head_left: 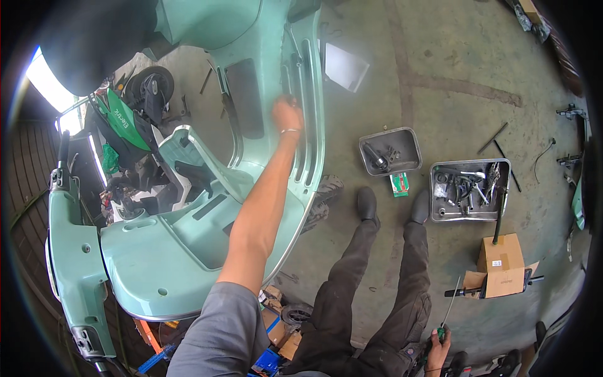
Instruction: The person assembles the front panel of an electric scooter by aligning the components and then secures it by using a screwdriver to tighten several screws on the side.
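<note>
A mint-green scooter (147, 267) fills the left side, its handlebar at the far left and its footboard opened toward me. My left arm reaches across it. On the slotted side panel (308, 119) rests my left hand (287, 114), fingers curled inward against the surface; whatever they may hold is hidden. Low at the right, beside my thigh, my right hand (438, 352) is closed round a screwdriver (442, 331) with a green handle. Its long thin shaft points up and away from me, apart from the scooter.
On the floor ahead stand a small metal tray (408, 141) with parts and a larger tray (465, 217) of tools. Between them lies a green packet (400, 185). A cardboard box (502, 261) stands at the right. Another green scooter (125, 119) is behind, at the left.
</note>
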`<state>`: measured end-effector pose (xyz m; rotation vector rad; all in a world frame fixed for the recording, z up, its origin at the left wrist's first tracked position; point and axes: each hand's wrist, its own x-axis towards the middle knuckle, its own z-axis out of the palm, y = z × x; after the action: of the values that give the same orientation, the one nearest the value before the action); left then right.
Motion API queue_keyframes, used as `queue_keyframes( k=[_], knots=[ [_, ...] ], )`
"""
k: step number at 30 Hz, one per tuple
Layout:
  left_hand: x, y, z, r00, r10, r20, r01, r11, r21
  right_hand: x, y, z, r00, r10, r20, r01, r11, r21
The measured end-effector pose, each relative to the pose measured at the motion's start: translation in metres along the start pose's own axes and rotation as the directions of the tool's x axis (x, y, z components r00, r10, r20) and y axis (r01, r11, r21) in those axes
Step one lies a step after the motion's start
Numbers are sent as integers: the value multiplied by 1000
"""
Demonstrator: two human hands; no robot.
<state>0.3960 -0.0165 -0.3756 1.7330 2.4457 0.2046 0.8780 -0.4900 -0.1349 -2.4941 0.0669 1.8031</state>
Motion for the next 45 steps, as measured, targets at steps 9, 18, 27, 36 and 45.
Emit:
queue_keyframes(
  k=[9, 18, 27, 36, 45],
  knots=[
    [6, 15, -8, 996, 76, 53, -82, 989, 125, 3, 25, -7, 999, -35, -2, 35, 999, -1],
    [38, 8, -19, 989, 151, 8, -150, 980, 127, 13, 26, -15, 1000, -29, -6, 29, 1000, -10],
    [48, 12, -18, 970, 199, 138, -238, 891, 387, 17, 44, -27, 994, -80, -68, 75, 995, -72],
    [73, 10, -37, 833, 412, 370, -553, 592, 586, 23, 46, -26, 996, 86, 9, -87, 993, 79],
    [8, 51, -46, 964, -250, 91, 266, 892, -365, 25, 58, -26, 999, -25, -38, 26, 999, 30]
  ],
)
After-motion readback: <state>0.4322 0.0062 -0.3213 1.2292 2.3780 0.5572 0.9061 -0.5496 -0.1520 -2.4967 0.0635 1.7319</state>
